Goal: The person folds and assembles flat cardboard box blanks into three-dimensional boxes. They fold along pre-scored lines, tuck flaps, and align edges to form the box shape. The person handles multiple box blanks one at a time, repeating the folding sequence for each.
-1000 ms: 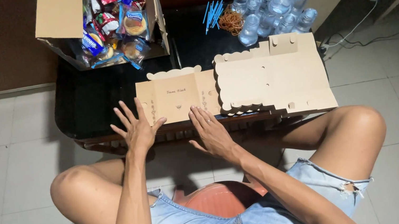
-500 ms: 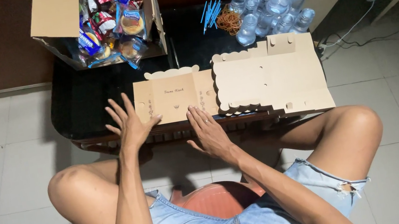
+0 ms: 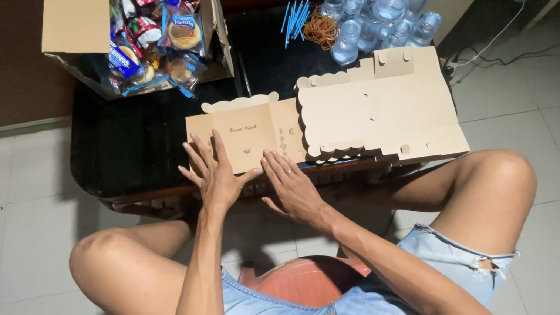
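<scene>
Flat tan cardboard box blank (image 3: 247, 136) lay at the near edge of the black desk (image 3: 128, 144), both hands, left (image 3: 214, 175) and right (image 3: 292, 187), spread open, pressing its near fold; snack carton (image 3: 140, 30) beyond it.

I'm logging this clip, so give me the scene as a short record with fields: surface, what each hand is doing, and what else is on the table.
surface: low black table
left hand: flat, fingers spread on the small folded cardboard blank
right hand: flat at that blank's near edge
beside it: larger flat cardboard blank
far left: open carton of snack packets
far right: clear plastic cups, blue straws, rubber bands
</scene>
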